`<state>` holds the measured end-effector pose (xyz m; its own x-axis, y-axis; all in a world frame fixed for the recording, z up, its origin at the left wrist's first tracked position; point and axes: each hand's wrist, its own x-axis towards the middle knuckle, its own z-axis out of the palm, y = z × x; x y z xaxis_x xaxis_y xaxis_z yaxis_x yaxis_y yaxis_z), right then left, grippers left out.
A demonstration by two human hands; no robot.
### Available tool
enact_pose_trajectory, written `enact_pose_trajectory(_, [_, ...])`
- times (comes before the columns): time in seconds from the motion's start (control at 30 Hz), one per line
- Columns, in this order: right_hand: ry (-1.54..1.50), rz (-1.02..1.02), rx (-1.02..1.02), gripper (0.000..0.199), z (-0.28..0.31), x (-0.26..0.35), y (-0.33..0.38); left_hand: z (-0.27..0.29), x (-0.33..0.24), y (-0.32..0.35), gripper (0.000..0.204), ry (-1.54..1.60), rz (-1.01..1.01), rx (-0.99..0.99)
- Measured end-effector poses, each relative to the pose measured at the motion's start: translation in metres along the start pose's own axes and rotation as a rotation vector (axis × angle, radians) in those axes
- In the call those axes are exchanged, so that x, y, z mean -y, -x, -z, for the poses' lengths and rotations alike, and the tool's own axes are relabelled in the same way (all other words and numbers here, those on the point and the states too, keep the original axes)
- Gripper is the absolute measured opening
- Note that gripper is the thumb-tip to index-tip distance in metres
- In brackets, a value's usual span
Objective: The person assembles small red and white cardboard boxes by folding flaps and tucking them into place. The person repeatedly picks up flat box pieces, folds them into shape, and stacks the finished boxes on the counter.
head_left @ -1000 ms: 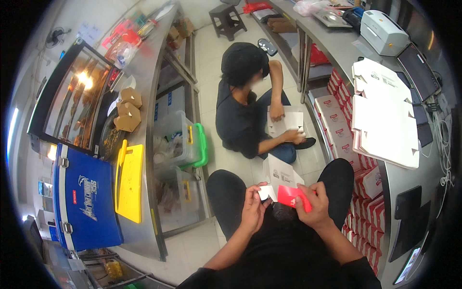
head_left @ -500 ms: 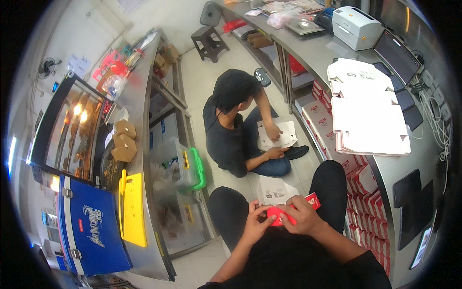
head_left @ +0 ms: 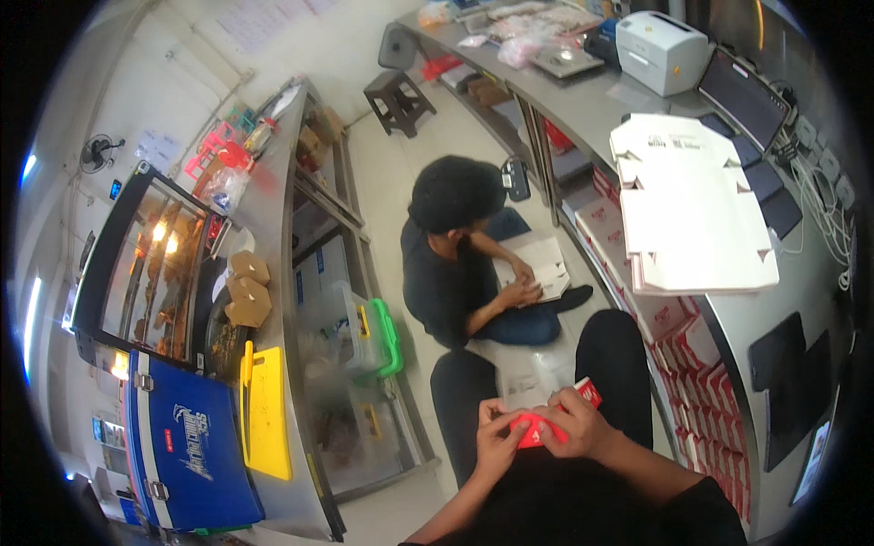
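Note:
In my lap is a partly folded cardboard box [head_left: 539, 434], red outside and white inside. My left hand [head_left: 498, 439] pinches its near left edge, thumb against the red side. Gripping the right part of the same red side is my right hand [head_left: 575, 424], with its thumb pressed on the board. The white inner panel stretches away between my knees and looks blurred. A seated person [head_left: 446, 246] in dark clothes and a cap faces right on the floor ahead, both hands on a white cardboard box blank [head_left: 542, 261].
A stack of flat white box blanks [head_left: 696, 214] lies on the right steel counter, near a white printer [head_left: 662, 53]. Folded red-and-white boxes [head_left: 710, 409] fill the shelf below. The left counter holds a blue cooler [head_left: 196, 441], a yellow cutting board [head_left: 267, 414] and a lit food warmer [head_left: 150, 268].
The white panel of my box tilts lower and blurs. Both my hands stay on the red side. The other person's hands have come closer together on their blank. The whole view has shifted slightly.

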<state>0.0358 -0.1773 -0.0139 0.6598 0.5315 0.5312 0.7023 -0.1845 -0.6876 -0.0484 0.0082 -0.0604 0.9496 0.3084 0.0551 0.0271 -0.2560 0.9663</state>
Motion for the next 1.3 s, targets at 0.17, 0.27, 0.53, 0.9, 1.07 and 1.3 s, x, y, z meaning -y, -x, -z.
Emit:
enact_pose_trajectory(0.17, [-0.067,-0.105,-0.067,0.024,0.005,0.002,0.006,0.0,-0.011,0.004,0.036,0.095,-0.067,0.041])
enact_pose_trajectory(0.27, [-0.091,-0.122,-0.056,0.02,0.015,-0.009,-0.002,0.002,0.001,0.0,0.068,0.544,-0.008,0.088])
enact_pose_trajectory(0.53, [-0.143,-0.067,0.027,0.011,0.006,-0.022,0.003,0.032,-0.008,-0.021,0.02,0.4,0.155,0.489])
enact_pose_trajectory(0.9, [-0.232,-0.025,-0.02,0.011,-0.016,-0.034,-0.007,0.046,-0.07,-0.029,0.063,-0.409,-0.008,0.712])
enact_pose_trajectory(1.07, [-0.259,-0.051,-0.023,0.012,-0.013,-0.039,-0.003,0.032,-0.048,-0.025,0.064,-0.159,0.256,0.381])
enact_pose_trajectory(1.3, [-0.213,-0.038,-0.079,0.013,-0.012,-0.044,-0.004,0.003,-0.038,-0.015,0.051,-0.417,-0.003,0.166])
